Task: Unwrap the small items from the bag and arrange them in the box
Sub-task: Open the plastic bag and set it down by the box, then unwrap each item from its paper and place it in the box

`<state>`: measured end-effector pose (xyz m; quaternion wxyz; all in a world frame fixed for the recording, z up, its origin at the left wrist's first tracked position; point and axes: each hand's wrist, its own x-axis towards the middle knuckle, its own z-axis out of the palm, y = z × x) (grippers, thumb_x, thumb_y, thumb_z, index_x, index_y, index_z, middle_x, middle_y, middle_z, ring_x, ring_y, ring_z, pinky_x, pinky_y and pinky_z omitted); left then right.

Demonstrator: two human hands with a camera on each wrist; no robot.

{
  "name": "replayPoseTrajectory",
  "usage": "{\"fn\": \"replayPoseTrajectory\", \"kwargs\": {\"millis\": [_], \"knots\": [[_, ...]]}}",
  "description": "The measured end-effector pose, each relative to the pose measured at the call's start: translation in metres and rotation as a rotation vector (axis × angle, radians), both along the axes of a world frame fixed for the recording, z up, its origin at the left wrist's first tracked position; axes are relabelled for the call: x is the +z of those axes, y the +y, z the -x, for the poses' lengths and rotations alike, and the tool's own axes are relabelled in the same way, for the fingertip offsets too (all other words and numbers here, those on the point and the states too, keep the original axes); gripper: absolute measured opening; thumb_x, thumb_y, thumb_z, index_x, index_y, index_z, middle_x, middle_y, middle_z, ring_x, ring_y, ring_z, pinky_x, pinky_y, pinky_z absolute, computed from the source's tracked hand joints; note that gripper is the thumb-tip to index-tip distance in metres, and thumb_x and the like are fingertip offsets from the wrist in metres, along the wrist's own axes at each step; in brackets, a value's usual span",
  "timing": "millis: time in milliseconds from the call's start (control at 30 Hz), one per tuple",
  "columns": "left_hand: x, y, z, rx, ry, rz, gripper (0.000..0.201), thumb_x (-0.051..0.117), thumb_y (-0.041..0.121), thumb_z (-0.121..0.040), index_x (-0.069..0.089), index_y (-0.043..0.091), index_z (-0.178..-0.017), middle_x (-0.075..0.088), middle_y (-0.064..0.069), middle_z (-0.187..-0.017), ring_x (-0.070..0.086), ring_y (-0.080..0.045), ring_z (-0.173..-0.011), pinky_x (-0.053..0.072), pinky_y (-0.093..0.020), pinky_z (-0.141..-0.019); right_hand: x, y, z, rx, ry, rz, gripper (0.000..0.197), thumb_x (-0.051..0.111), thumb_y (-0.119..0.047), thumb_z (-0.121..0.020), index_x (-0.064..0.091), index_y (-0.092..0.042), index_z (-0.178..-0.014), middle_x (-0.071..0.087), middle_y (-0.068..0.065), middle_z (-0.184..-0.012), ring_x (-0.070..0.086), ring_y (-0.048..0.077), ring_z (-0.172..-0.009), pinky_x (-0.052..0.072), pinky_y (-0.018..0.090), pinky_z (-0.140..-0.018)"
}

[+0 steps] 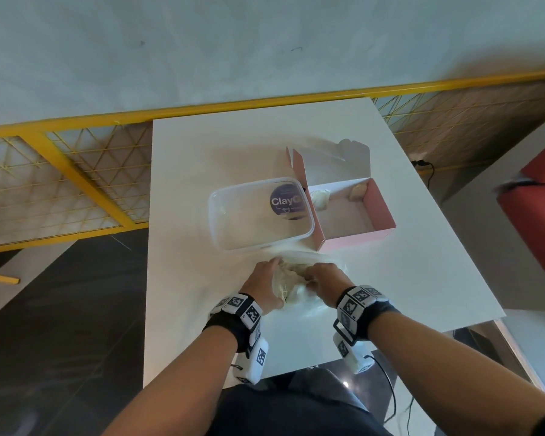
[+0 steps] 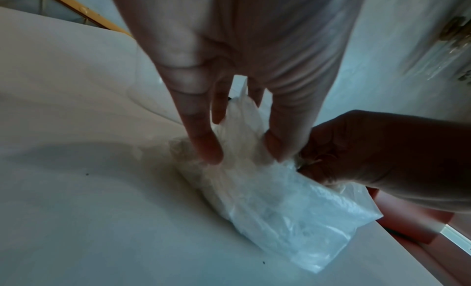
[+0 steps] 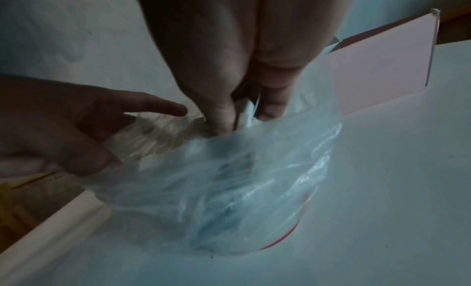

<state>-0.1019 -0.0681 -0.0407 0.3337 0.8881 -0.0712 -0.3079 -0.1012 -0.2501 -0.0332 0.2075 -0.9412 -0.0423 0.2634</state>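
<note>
A crumpled clear plastic bag (image 1: 299, 292) lies on the white table near its front edge. My left hand (image 1: 279, 267) pinches the bag's left side between thumb and fingers (image 2: 203, 149). From the right, my right hand (image 1: 312, 275) digs its thumb and fingers (image 3: 219, 119) into the bag's bunched film (image 3: 229, 179) and pinches it. Pale wrapped contents show through the film (image 2: 254, 189); I cannot make out single items. Behind the bag, the open pink box (image 1: 356, 243) holds a white wrapped lump (image 1: 320, 198) and a tan item (image 1: 357, 191) along its far wall.
A clear plastic container (image 1: 221, 228) with a purple round label (image 1: 287, 199) sits left of the pink box, touching it. The box's lid flap (image 1: 331, 162) stands up behind. A yellow mesh railing (image 1: 76, 171) runs beyond the table, and a red seat (image 1: 535, 215) stands to the right.
</note>
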Motion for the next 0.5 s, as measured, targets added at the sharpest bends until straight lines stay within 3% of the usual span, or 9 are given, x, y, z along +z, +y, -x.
{"fn": "replayPoseTrajectory", "kwargs": {"millis": [300, 400, 500], "knots": [[-0.002, 0.003, 0.001, 0.014, -0.019, 0.001, 0.092, 0.072, 0.014, -0.074, 0.019, 0.029, -0.149, 0.026, -0.005, -0.146, 0.038, -0.022, -0.131, 0.036, -0.025, -0.102, 0.046, -0.022, -0.002, -0.042, -0.179, -0.131, 0.013, 0.064, -0.009, -0.083, 0.07, -0.007, -0.095, 0.067, 0.01, -0.094, 0.062, 0.027, -0.086, 0.047, 0.029, -0.076], [0.001, 0.005, 0.001, 0.03, -0.045, -0.006, 0.082, 0.071, 0.024, -0.077, 0.027, 0.028, -0.146, 0.024, -0.005, -0.15, 0.031, -0.02, -0.137, 0.027, -0.022, -0.106, 0.058, -0.03, -0.005, -0.015, -0.237, -0.182, 0.009, 0.067, -0.007, -0.081, 0.07, -0.005, -0.089, 0.067, 0.008, -0.087, 0.06, 0.023, -0.078, 0.037, 0.019, -0.068], [0.015, 0.01, 0.002, 0.064, -0.078, -0.023, 0.067, 0.064, 0.017, -0.081, 0.036, 0.025, -0.142, 0.023, -0.006, -0.151, 0.026, -0.021, -0.14, 0.022, -0.028, -0.114, 0.069, -0.038, -0.01, 0.06, -0.228, -0.2, 0.008, 0.067, -0.007, -0.08, 0.071, -0.008, -0.087, 0.065, -0.001, -0.082, 0.058, 0.017, -0.073, 0.037, 0.013, -0.065]]}}
